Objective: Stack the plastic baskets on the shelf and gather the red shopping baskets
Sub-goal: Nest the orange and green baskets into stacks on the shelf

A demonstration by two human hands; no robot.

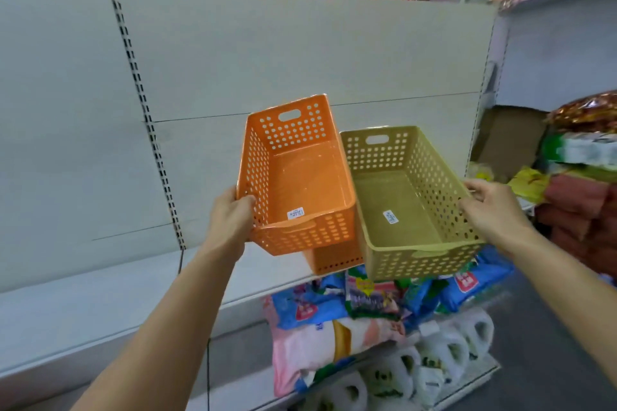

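Hands first: your left hand [230, 218] is clamped on the near left corner of the orange basket [297, 177], fingers curled over its rim, and your right hand [490, 207] pinches the right rim of the beige basket [407, 200]. Both baskets are lifted, tilted toward you, side by side with their inner edges touching or nearly so. This looks like the nesting step: one basket has to go inside another before the stack rests on the shelf [100, 304].

Just under the pair sits a second orange basket [334, 259], only its lower wall showing; whether it stands on the shelf or hangs nested under the one you hold is unclear. Your next move calls for squaring the two rims, long sides parallel, then dropping one straight into the other so the tapered walls slide home without jamming.

Both baskets are empty, perforated all round, with a handle slot in each end wall and a small white label on the floor. Farther back, the shelf's pale back panel [300, 53] is bare. No red shopping baskets are in sight.
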